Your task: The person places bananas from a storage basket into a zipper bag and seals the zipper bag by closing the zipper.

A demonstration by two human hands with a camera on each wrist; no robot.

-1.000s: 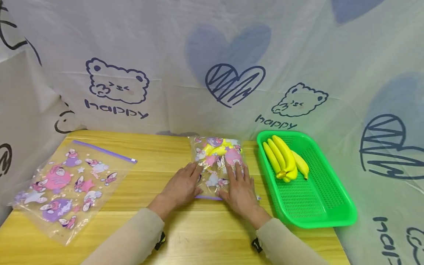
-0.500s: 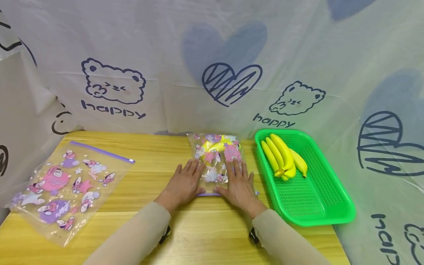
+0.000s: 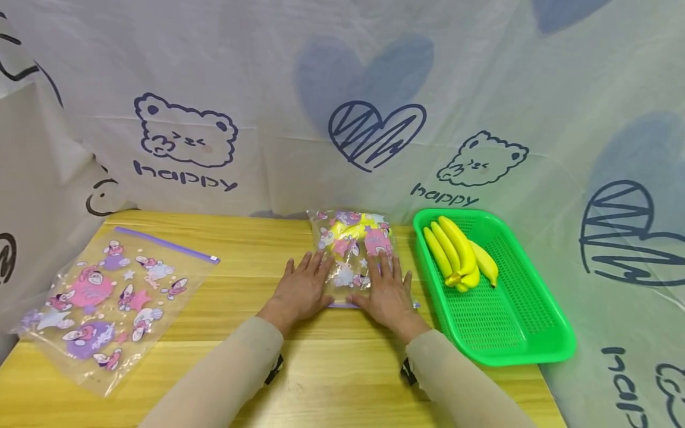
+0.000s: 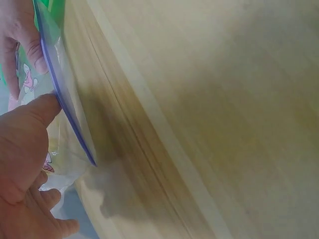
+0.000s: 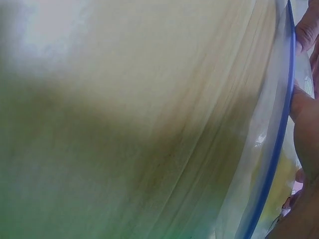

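A clear zip bag (image 3: pixel 350 242) printed with pink and purple cartoons lies at the back middle of the table, yellow bananas (image 3: pixel 348 223) showing inside it. My left hand (image 3: pixel 302 289) rests on its left edge with fingers extended. On the right part of the bag lies my right hand (image 3: pixel 389 297), fingers straight and pointing away from me. Both thumbs reach in to the purple zip strip (image 3: pixel 342 305) along the near edge. From the left wrist view, the thumb touches this strip (image 4: pixel 62 94); the right wrist view shows the other thumb beside it.
To the right stands a green basket (image 3: pixel 497 327) with a bunch of bananas (image 3: pixel 455 252) and a separate banana (image 3: pixel 484 263) in it. A second printed zip bag (image 3: pixel 115 297) lies flat at the left. A white printed cloth (image 3: pixel 289 166) hangs behind the wooden table (image 3: pixel 332 380).
Both hands and the bag of bananas have slid a little farther back on the table. The fingers have spread flatter over the bag. Basket and second bag have stayed put.
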